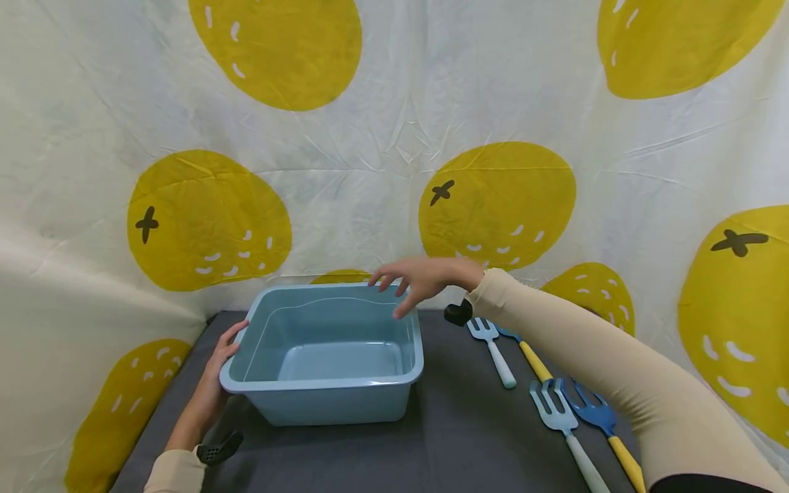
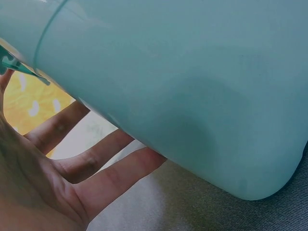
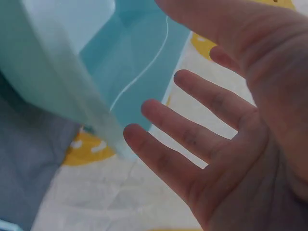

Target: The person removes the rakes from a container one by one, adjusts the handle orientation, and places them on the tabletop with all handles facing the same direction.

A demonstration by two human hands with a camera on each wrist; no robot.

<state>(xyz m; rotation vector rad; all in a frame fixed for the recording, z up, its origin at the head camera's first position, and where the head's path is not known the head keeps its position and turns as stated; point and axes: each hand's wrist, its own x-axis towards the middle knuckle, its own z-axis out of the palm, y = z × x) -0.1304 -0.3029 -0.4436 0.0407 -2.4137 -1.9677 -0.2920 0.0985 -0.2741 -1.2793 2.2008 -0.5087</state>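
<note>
A light blue plastic basin (image 1: 327,404) stands on the dark grey cloth, its open top facing up. At its left side is my left hand (image 1: 217,366), touching the rim and outer wall. In the left wrist view, spread, nearly straight fingers (image 2: 120,175) rest against the basin's outer wall; the thumb is not plainly seen. Above the basin's back right corner hovers my right hand (image 1: 425,279), palm down with loosely spread fingers and nothing held. The right wrist view shows those fingers (image 3: 163,154) apart from each other, near the rim but seemingly clear of it.
Right of the basin lie a small pale fork (image 1: 501,363), a larger pale fork (image 1: 557,411) and a blue fork with a yellow handle (image 1: 594,414). Another yellow handle (image 1: 535,361) is partly under the right sleeve. A fruit-patterned curtain (image 1: 357,205) hangs behind.
</note>
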